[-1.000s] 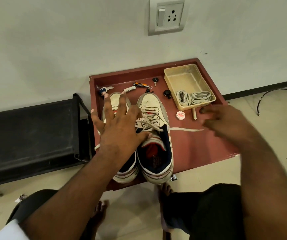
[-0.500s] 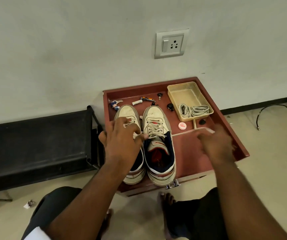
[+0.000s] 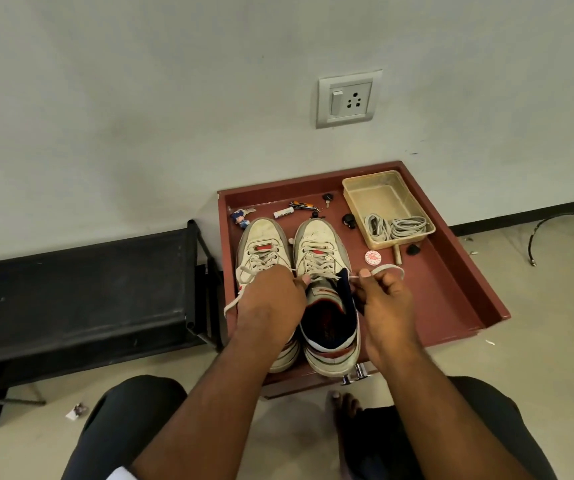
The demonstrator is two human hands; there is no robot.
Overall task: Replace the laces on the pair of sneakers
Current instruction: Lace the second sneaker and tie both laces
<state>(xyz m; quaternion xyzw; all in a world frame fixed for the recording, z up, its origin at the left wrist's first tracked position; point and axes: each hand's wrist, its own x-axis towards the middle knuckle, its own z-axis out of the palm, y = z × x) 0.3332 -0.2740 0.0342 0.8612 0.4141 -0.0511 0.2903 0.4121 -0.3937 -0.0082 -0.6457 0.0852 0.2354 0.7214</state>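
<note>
Two sneakers [image 3: 292, 268] in one tray [image 3: 451, 292]; both hands' grips, left hand [image 3: 271, 299] and right hand [image 3: 387, 299], apparently pinch lace ends [image 3: 387, 269].

L hand [image 3: 267, 299] covers the rear half of the left sneaker [image 3: 264, 244] incl. its tongue and opening; can't tell what its fingers pinch underneath. R hand [image 3: 385, 295] hides the right sneaker's [image 3: 316, 244] outer side wall, and where its lace end [image 3: 387, 269] runs into the grip isn't visible. Both forearms cut off by bottom edge. Small items at the red tray's [image 3: 458, 271] far end, e.g. keychain figure [image 3: 240, 217], white tube [image 3: 283, 213], too small to read. Round sticker [image 3: 372, 257] print illegible. Coiled laces [image 3: 396, 226] in the beige bin [image 3: 358, 206]: count unclear. Black bench [image 3: 77, 289] cut off at left edge.
</note>
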